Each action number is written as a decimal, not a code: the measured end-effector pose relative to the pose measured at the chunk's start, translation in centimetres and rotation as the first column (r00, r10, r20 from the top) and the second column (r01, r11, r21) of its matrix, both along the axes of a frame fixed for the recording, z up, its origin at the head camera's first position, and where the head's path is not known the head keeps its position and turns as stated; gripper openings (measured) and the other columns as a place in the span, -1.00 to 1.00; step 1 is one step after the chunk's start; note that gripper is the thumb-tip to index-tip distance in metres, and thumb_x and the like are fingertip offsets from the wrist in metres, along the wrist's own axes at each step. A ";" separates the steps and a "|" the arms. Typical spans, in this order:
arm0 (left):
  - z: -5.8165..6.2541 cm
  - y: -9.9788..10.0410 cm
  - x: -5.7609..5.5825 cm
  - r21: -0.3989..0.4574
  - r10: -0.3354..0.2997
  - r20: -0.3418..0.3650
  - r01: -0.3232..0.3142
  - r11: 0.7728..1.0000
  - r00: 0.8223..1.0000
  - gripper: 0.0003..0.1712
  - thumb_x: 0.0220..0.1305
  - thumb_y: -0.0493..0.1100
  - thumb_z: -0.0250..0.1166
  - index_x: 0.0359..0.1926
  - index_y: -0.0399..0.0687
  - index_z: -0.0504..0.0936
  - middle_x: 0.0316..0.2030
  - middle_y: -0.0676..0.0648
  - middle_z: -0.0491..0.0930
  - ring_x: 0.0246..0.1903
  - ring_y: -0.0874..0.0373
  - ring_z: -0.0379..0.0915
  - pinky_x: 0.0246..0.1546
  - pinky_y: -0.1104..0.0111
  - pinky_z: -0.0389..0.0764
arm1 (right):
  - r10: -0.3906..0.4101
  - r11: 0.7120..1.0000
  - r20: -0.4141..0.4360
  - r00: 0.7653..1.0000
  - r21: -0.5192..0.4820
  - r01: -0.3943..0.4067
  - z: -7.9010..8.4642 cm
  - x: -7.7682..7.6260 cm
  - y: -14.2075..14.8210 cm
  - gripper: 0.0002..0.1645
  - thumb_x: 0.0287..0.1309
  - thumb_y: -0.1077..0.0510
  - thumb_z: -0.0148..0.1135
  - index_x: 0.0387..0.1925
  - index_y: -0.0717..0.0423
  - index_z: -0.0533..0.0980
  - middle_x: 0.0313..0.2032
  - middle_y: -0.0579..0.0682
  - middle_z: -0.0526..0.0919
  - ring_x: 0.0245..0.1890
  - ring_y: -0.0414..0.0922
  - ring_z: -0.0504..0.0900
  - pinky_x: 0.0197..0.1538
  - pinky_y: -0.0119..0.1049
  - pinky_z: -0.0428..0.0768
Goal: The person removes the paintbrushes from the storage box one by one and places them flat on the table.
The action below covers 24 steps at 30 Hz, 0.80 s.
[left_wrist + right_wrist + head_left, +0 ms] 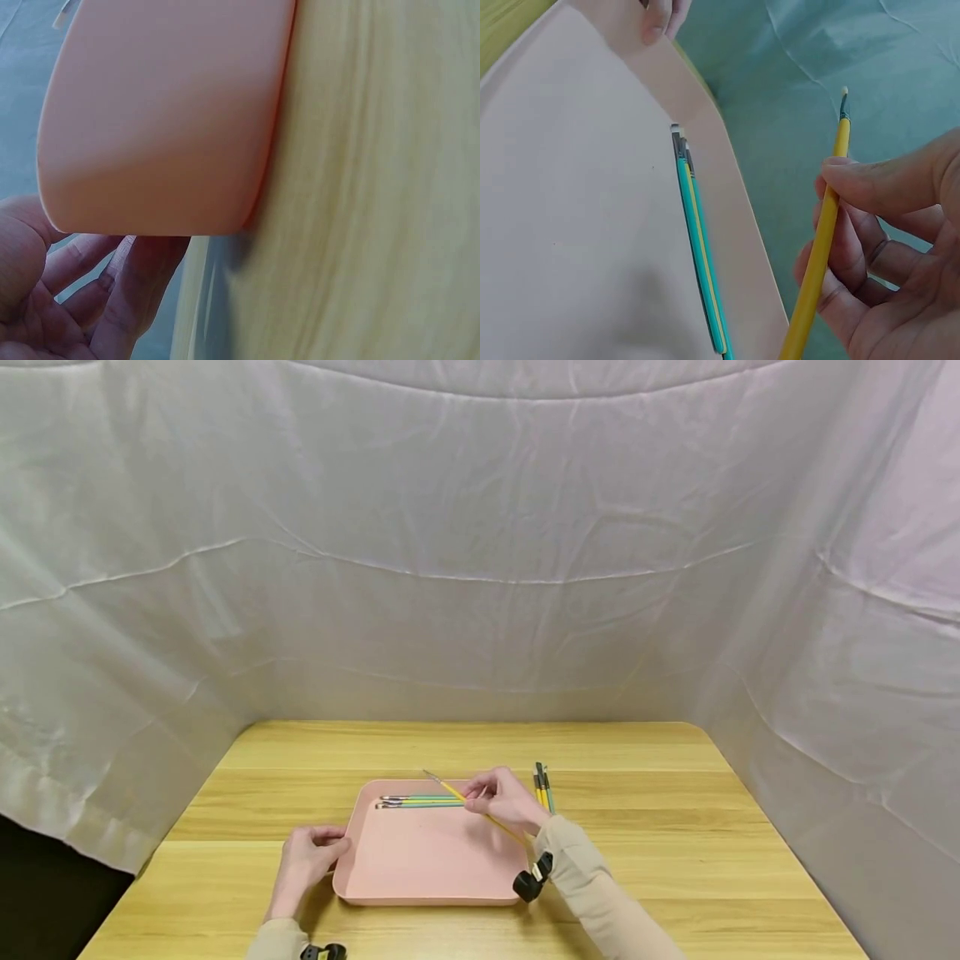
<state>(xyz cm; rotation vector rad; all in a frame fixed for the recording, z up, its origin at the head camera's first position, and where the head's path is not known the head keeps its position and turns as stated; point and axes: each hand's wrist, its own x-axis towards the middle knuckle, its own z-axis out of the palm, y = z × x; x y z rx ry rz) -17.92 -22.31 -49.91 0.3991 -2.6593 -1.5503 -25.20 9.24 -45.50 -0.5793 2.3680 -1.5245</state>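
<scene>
Over the far right part of a pink tray [435, 860], my right hand [504, 797] pinches a yellow paintbrush [821, 247] between thumb and fingers. Its bristle end points up and to the far left, and the handle slants back toward my wrist. My left hand [307, 860] holds the tray's left rim, the thumb at the edge and the other fingers against the outer wall [165, 165]. Inside the tray, along its far wall, teal and yellow paintbrushes [697, 255] lie side by side, bristle ends to the left; my right hand hides their other ends in the head view.
Right of the tray, several more paintbrushes [542, 787] with yellow and green parts and dark ends lie on the wooden table [675, 860], partly behind my right hand. Pale grey cloth [480, 543] hangs around the table's back and sides.
</scene>
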 end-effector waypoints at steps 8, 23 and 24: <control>0.0 0.0 0.0 -0.014 -0.001 0.002 0.001 1.000 1.000 -0.67 0.12 -0.30 0.37 -0.11 -0.47 0.71 -0.38 -0.20 0.76 -0.47 0.27 0.60 -0.45 0.51 0.68 | -0.043 0.993 0.037 0.998 -0.113 0.047 -0.1 0.7 1.0 -0.70 0.15 0.36 0.31 -0.09 0.47 0.62 -0.37 0.06 0.64 -0.46 -0.23 0.42 -0.42 -0.53 0.38; -0.1 0.0 0.0 -0.021 -0.004 -0.016 0.004 1.000 1.000 -0.68 0.11 -0.29 0.39 -0.13 -0.46 0.72 -0.41 -0.14 0.75 -0.49 0.27 0.59 -0.47 0.52 0.65 | -0.096 0.962 0.047 0.994 -0.252 0.105 -0.7 1.6 3.5 -0.62 0.18 0.34 0.30 -0.01 0.55 0.54 -0.39 -0.14 0.63 -0.44 -0.31 0.53 -0.34 -0.53 0.55; -0.1 0.0 0.0 -0.023 -0.005 -0.014 0.004 1.000 1.000 -0.67 0.12 -0.29 0.39 -0.12 -0.45 0.72 -0.41 -0.14 0.75 -0.49 0.27 0.59 -0.47 0.52 0.65 | -0.101 0.958 0.052 0.993 -0.265 0.111 -0.8 1.7 3.7 -0.61 0.19 0.34 0.30 0.00 0.56 0.53 -0.39 -0.16 0.62 -0.44 -0.31 0.53 -0.36 -0.52 0.55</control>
